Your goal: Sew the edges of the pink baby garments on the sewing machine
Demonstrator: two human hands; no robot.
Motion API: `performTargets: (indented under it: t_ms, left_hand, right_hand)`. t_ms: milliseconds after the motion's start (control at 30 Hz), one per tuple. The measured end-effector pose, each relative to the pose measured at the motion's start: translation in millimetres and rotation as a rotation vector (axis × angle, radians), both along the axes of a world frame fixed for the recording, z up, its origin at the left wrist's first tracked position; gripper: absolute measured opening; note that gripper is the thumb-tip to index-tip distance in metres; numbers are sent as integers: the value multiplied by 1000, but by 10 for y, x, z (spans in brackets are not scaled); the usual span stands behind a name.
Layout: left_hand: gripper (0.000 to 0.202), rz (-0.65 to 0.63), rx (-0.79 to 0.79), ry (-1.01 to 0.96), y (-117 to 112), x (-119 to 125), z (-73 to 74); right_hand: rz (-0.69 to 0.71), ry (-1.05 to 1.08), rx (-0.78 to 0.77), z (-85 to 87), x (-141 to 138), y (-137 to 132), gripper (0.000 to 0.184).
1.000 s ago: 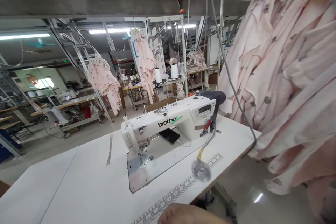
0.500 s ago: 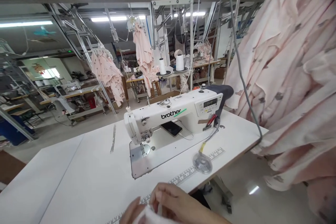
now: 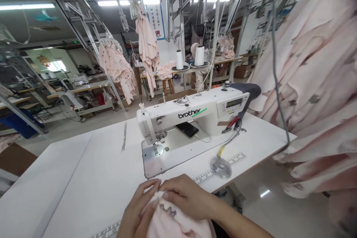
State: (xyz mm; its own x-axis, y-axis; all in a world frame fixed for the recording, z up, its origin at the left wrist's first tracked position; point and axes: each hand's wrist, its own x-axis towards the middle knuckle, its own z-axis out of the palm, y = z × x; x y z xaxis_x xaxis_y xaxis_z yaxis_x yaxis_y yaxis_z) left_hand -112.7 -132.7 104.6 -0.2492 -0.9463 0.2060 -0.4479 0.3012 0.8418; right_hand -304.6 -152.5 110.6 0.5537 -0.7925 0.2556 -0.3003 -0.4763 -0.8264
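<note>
Left hand [image 3: 136, 208] and right hand [image 3: 187, 195] pinching pale-pink printed cloth [image 3: 170, 225], I note, near a white arched sewing machine [image 3: 210, 122].

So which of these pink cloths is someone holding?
The cloth at bottom centre, held by the left hand and right hand; the others, like the bunch hanging at right, aren't in hand.

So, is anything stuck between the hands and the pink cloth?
No, nothing visible is in the way: the left hand and the right hand both hold the pink cloth directly, in front of the sewing machine.
</note>
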Motion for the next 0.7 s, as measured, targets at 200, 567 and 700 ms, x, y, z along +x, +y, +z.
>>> performTargets:
  t_ms: [200, 567, 700]
  left_hand:
    - [26, 43, 138, -84, -349, 5, 174]
    - [22, 0, 160, -281, -1465, 30, -279]
    - [16, 32, 220, -300, -1583, 23, -334]
  right_hand:
    - [-287, 27, 117, 11, 111, -270, 17]
    - [-510, 399, 176, -364, 259, -1380, 6]
    - [-530, 477, 215, -442, 268, -1484, 9]
